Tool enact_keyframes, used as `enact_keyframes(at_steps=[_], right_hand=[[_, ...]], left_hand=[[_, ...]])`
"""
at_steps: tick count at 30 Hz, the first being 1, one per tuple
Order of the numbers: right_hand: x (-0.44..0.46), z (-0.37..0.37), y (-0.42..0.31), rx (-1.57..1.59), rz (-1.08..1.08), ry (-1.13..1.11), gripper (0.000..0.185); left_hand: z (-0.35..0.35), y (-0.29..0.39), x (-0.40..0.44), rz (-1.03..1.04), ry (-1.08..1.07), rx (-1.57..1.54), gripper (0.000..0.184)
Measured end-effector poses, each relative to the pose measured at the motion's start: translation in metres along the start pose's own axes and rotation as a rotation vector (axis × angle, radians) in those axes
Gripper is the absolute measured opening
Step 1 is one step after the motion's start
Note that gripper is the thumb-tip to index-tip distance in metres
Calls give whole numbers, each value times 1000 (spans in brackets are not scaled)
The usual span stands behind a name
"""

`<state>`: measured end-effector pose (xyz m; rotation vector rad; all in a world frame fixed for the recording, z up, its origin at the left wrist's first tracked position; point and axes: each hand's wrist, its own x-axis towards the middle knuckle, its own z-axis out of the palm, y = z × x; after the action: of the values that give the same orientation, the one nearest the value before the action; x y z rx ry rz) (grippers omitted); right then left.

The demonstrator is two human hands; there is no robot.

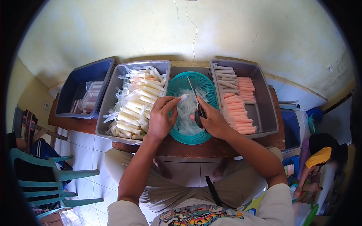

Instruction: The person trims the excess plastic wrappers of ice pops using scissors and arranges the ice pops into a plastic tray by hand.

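My left hand [163, 116] is closed, its thumb and fingertips pinching a small whitish piece [183, 98] whose kind I cannot make out. My right hand [214, 119] grips black-handled scissors [199, 113], with the blades pointing up and away over a teal mesh basket [174, 136]. Clear plastic scraps [187, 113] lie in the basket below both hands. On the left, a grey bin [101, 130] is heaped with cream-coloured, knotted plastic-wrapped sticks [134, 109]. To the right, another grey bin [267, 113] holds rows of pink sticks [234, 109] and greyish sticks [226, 77].
A dark blue bin [66, 101] with a few wrapped packs stands at the far left of the wooden table [188, 151]. Green plastic chairs [56, 177] are at the lower left. Another person [315, 162] is at the right, beside blue tubs. A cracked wall [188, 34] rises behind the table.
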<state>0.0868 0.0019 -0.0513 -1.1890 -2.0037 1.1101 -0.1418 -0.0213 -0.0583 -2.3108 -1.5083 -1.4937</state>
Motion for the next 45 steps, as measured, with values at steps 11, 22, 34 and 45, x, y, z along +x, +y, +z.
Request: enact_keyframes(at_steps=[11, 22, 34, 45], right_hand=[[28, 47, 45, -409, 83, -98, 90], [34, 63, 55, -538, 166, -172, 89], [28, 62, 30, -656, 188, -188, 92], [22, 49, 13, -709, 207, -185, 88]], left_hand=[[-4, 6, 2, -104, 20, -92, 40], [-4, 6, 3, -85, 76, -144, 40], [-2, 8, 2, -130, 83, -160, 36], [-3, 9, 3, -219, 130, -234, 34]])
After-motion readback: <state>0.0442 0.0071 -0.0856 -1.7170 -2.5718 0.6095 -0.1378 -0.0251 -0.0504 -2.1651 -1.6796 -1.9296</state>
